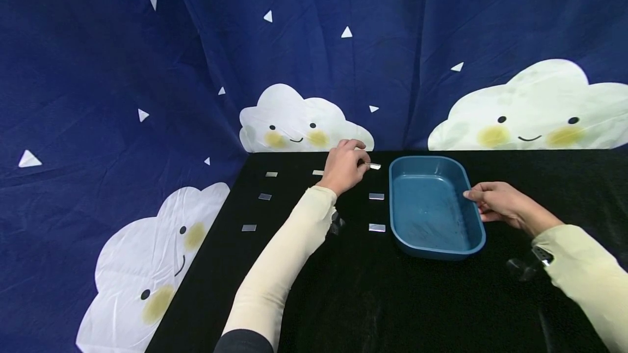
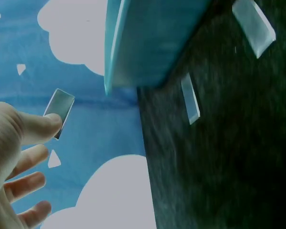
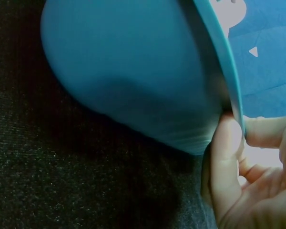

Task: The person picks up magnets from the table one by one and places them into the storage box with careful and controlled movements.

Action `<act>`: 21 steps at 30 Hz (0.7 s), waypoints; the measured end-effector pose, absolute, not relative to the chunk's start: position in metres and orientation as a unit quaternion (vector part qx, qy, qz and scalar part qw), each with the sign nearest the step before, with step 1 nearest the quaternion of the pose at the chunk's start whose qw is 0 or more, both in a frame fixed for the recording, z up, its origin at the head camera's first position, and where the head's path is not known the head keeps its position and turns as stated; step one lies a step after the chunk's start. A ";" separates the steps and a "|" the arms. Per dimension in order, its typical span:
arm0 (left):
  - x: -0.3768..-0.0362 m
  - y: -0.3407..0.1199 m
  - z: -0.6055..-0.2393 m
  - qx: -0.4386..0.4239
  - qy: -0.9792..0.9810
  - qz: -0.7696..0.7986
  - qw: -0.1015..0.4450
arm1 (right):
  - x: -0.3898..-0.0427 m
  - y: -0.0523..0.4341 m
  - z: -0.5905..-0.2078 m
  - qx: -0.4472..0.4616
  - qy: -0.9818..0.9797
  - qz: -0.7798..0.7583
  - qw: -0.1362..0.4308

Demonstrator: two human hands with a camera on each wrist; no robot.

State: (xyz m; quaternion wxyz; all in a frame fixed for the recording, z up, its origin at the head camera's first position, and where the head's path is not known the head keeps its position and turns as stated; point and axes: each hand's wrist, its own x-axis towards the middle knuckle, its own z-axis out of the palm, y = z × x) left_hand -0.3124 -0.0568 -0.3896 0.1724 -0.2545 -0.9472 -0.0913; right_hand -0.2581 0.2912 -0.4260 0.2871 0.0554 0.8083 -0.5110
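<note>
- While the left hand [image 1: 345, 166] pinches a small metal plate [image 1: 375, 166] between thumb and forefinger at the far edge of the table [image 1: 392, 309], the blue tray [image 1: 432, 207] lies just to its right, nearer this hand than any other thing.
- Held plate: lifted off the cloth in the left-wrist view [image 2: 60, 108], its long axis pointing rightward toward the tray's far left corner; the remaining fingers [image 2: 28, 183] are loosely curled and hold nothing.
- Right hand [image 1: 495, 204]: grips the tray's right rim, thumb [image 3: 225, 157] under the lip and fingers over it, on the side away from the plate.
- Tray: smooth, matt, rounded-rectangular plastic basin with a flared rim, long axis running near to far; nothing is seen inside it.
- Loose plates: thin, flat, shiny rectangles laid in columns on the cloth; two [image 1: 376, 196] [image 1: 376, 227] lie just left of the tray, three more [image 1: 265, 196] well to the left.
- Table cover: black, napped, felt-like fabric.
- Backdrop [image 1: 98, 70]: creased dark-blue cloth printed with white clouds and triangles.
</note>
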 end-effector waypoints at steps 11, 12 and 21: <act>-0.289 -0.029 -0.388 -0.311 -0.926 -0.098 0.189 | -0.255 0.289 -0.427 0.056 0.813 -0.510 0.276; -0.287 -0.027 -0.387 -0.314 -0.925 -0.100 0.189 | -0.255 0.289 -0.427 0.057 0.814 -0.509 0.274; -0.274 -0.008 -0.388 -0.337 -0.917 -0.099 0.186 | -0.254 0.289 -0.427 0.050 0.815 -0.510 0.271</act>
